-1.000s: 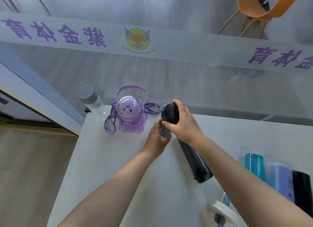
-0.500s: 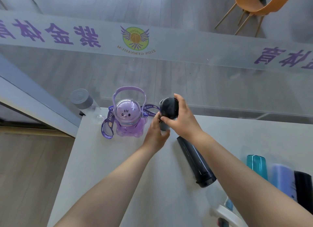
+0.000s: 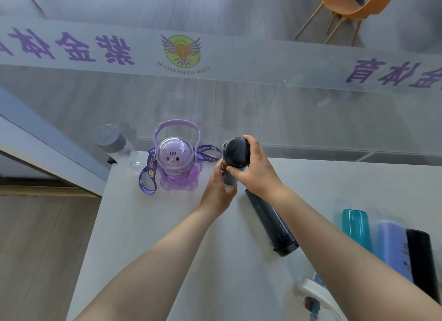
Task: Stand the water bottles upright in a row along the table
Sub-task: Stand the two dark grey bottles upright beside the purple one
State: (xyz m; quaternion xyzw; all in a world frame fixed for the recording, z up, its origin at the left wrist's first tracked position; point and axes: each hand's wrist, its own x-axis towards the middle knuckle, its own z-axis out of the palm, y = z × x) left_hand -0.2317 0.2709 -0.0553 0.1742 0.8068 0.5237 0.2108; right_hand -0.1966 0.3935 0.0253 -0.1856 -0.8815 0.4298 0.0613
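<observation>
Both hands are closing around a dark-capped bottle (image 3: pixel 235 161) that is standing upright near the far edge of the table (image 3: pixel 148 237); the right hand (image 3: pixel 254 170) is wrapping over its rounded black cap from the right, fingers curled on top and thumb pressing the front, while the left hand (image 3: pixel 218 189) is gripping the paler body lower down, just above the table surface; immediately to the left, a purple bear-shaped bottle (image 3: pixel 177 167) with a looped handle and printed strap is standing upright, and beyond it, at the far left corner, a clear bottle with a grey cap (image 3: pixel 114 143) is standing too, so 3 bottles are lining the far edge; a long black bottle (image 3: pixel 270 222) is lying on its side under the right forearm, its end pointing toward the near right; at the right edge, a teal bottle (image 3: pixel 356 227), a lilac bottle (image 3: pixel 392 249) and a black bottle (image 3: pixel 421 261) are lying flat side by side, touching; a white object (image 3: pixel 315 294) is showing at the near edge, partly hidden by the arm.
</observation>
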